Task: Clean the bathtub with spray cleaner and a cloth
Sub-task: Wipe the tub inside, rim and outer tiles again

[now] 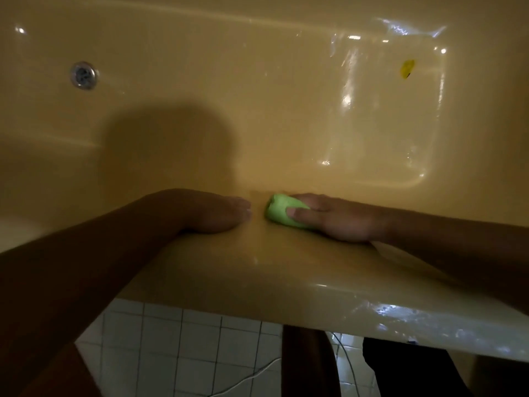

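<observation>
Head view looks down over the near rim of a yellow bathtub [257, 270], with both bare forearms reaching in from the lower corners. The left hand [217, 214] lies flat on the rim just left of centre, its fingers straight and together, pointing toward 3 o'clock and holding nothing. The right hand [340, 220] comes in from 3 o'clock and grips a bunched green cloth [279, 211], thumb laid across the top of it and the other fingers wrapped over its far side. The cloth sits on the inner edge of the rim, near the centre of the picture, just beside the left fingertips but apart from them.

At 10 o'clock a round metal fitting [82, 75] is set in the tub's far wall. At 2 o'clock a small yellow object [407, 68] lies on the wet, shiny tub surface; what it is cannot be told. A broad shadow [171, 144] falls across the tub at 11 o'clock. At 6 o'clock, below the rim, are white tiles [200, 339] and a thin white cable [257, 374].
</observation>
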`<control>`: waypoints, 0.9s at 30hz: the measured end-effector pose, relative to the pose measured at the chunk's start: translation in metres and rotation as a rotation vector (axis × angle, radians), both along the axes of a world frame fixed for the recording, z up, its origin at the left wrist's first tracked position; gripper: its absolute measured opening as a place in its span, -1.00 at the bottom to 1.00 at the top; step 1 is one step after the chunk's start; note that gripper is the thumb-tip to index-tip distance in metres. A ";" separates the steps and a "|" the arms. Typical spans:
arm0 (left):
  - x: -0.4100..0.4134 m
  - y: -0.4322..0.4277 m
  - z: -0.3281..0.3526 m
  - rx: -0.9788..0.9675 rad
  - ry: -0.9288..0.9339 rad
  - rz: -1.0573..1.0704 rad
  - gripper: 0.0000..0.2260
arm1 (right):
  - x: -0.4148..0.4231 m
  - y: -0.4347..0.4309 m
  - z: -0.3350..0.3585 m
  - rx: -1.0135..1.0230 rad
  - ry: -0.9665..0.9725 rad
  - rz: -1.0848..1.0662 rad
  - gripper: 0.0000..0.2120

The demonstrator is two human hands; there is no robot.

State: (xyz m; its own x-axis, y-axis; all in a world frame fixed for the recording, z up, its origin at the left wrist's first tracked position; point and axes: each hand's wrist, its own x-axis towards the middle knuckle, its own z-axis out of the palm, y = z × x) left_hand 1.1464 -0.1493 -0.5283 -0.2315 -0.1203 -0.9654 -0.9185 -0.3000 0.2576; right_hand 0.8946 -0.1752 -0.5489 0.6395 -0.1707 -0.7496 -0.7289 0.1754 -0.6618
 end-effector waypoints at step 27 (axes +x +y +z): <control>0.034 0.001 -0.020 -0.014 -0.013 -0.098 -0.52 | 0.026 0.003 0.027 0.093 -0.060 -0.047 -0.72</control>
